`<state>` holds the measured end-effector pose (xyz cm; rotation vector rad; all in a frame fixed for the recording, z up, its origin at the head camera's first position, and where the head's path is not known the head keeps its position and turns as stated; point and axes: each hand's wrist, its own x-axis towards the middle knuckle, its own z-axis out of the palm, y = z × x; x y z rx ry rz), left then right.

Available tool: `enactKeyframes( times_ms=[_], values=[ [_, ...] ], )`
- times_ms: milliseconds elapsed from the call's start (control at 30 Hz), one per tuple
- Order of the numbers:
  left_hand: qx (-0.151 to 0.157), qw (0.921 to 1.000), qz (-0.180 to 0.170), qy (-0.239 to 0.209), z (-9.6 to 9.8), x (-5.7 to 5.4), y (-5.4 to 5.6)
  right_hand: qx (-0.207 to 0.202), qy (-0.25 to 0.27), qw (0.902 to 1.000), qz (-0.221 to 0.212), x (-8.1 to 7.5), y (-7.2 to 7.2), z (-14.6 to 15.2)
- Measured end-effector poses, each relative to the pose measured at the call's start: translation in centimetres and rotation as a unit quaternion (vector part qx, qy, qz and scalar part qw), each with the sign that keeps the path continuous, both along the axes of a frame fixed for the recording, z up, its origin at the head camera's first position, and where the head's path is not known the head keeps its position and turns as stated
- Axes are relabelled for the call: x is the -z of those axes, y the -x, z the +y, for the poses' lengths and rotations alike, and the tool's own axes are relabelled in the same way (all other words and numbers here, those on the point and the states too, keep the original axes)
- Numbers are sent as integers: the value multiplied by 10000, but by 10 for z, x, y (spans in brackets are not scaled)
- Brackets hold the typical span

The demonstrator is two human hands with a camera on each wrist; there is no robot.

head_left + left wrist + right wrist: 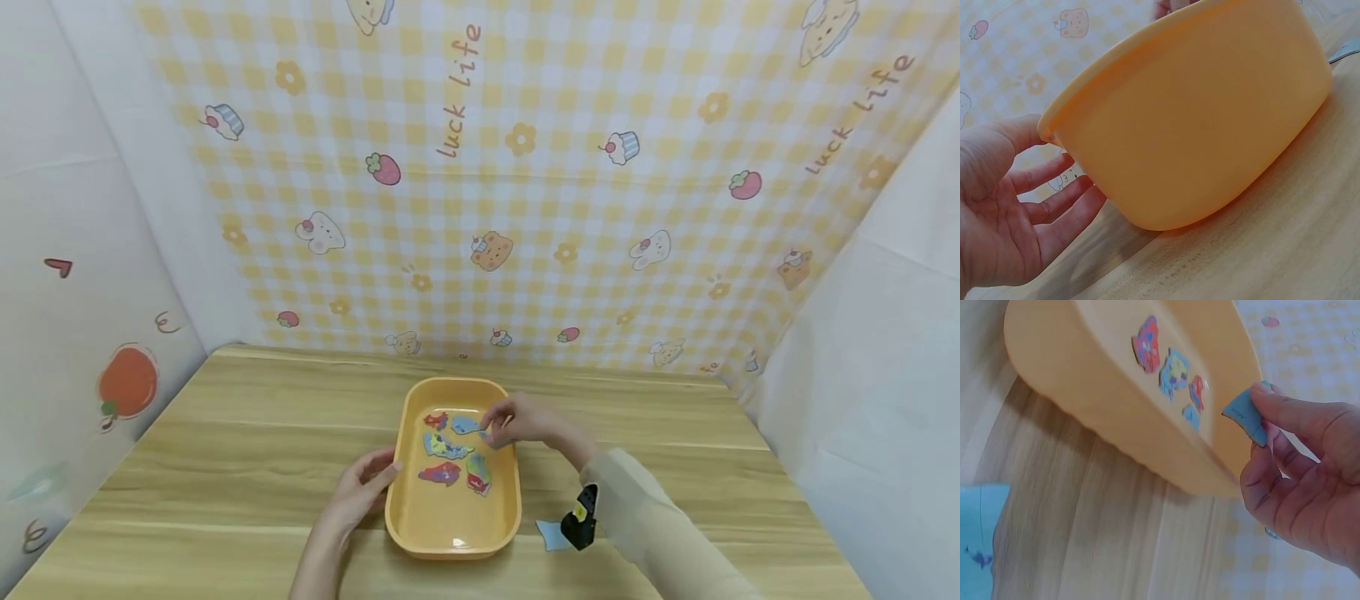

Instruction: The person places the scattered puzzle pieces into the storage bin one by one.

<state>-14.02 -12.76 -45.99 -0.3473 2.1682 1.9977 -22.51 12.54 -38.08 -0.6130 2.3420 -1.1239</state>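
A yellow plastic tray [453,533] with high walls sits on the wooden table. My left hand [358,493] holds its left side, thumb at the rim and fingers against the outer wall, as the left wrist view shows. Above the tray's right wall, my right hand [519,419] pinches a small blue puzzle piece [1245,414] with tiny dark lettering. Several colourful, irregular pieces lie on the tray floor, among them a red-purple piece [441,474], a yellow-blue piece [446,446], a green-red piece [477,473], a small red piece [436,421] and a blue piece [464,425].
Another light-blue piece [552,536] lies on the wooden table [247,467] right of the tray, partly hidden by the black device [581,518] on my right wrist. A yellow checked cloth [540,208] hangs behind the table, with white cloth at both sides.
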Motion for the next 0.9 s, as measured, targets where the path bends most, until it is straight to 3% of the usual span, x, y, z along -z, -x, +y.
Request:
enactKeyframes(
  times_ms=[300,667,900],
  values=[
    [-21,10000,-19,-58,-1,0,-1,-316,-42,9995,-51,4,-1,-32],
    [51,10000,54,-23,-2,1,-1,-1538,-813,9846,-194,15,1,-71],
    [163,9998,110,-76,-3,1,-1,-1548,-1469,9758,-483,18,-6,-90]
  ],
)
